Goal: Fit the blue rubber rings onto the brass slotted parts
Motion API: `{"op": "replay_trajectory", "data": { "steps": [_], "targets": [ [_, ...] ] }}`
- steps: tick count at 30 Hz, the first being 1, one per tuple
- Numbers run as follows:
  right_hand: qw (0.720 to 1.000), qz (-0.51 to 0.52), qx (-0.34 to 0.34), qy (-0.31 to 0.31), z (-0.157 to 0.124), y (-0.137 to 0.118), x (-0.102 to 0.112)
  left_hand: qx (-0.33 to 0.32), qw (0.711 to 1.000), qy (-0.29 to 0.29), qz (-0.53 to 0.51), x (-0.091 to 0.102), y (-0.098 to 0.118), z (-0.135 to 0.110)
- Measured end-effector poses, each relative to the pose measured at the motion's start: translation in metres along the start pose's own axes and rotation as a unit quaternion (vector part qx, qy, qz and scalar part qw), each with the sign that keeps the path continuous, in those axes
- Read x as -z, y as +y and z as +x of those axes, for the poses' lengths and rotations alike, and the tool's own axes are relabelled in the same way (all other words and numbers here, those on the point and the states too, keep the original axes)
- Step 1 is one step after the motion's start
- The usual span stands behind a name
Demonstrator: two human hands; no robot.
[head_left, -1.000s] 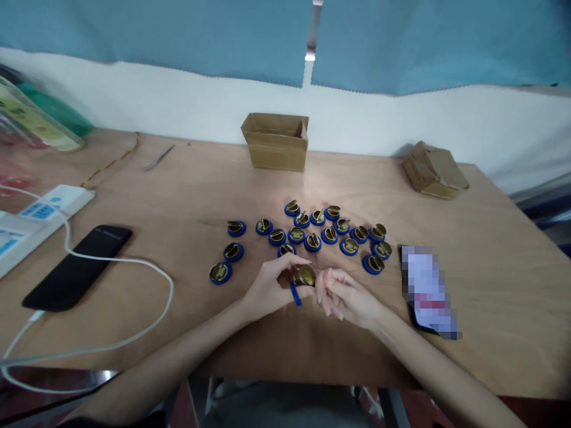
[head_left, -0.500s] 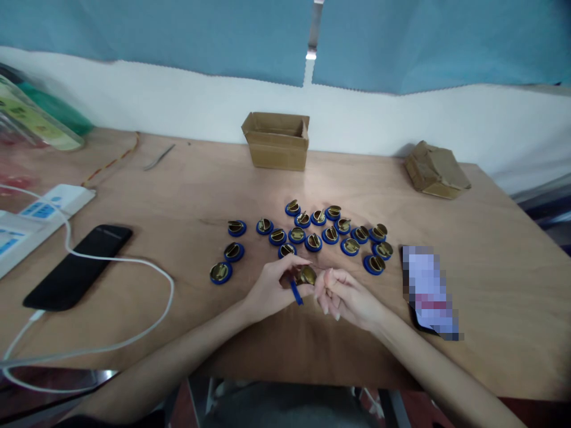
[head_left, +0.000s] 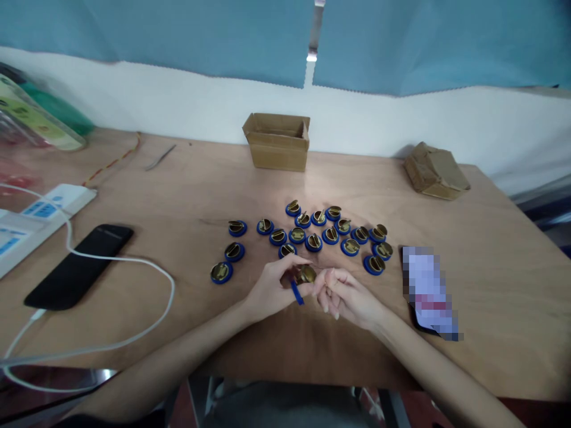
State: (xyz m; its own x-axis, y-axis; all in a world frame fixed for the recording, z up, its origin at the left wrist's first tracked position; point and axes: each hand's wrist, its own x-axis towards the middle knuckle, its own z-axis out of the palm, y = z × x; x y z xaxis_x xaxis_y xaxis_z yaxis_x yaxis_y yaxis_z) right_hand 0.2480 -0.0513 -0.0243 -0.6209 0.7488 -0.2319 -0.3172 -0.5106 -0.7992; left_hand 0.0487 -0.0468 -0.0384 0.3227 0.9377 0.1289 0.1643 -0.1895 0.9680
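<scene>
My left hand is closed on a brass round disc, and a blue ring sticks down from between its fingers. My right hand is curled with its fingertips pinched against the disc's right edge. Both hands rest low over the wooden table near its front edge. Just beyond them lie several blue-rimmed brass discs, spread in a loose cluster, with three more off to the left.
An open cardboard box stands at the back centre; a crumpled box lies back right. A phone lies right of my hands. At left are a black phone, a white cable and a white power strip.
</scene>
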Motion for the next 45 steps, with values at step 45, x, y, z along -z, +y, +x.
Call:
{"op": "replay_trajectory", "data": {
  "steps": [45],
  "targets": [
    [0.991,-0.095,0.032,0.093,-0.0013,0.0021,-0.008,-0.01,0.995,0.036,0.094,-0.0002,0.0008,-0.0029]
  ]
}}
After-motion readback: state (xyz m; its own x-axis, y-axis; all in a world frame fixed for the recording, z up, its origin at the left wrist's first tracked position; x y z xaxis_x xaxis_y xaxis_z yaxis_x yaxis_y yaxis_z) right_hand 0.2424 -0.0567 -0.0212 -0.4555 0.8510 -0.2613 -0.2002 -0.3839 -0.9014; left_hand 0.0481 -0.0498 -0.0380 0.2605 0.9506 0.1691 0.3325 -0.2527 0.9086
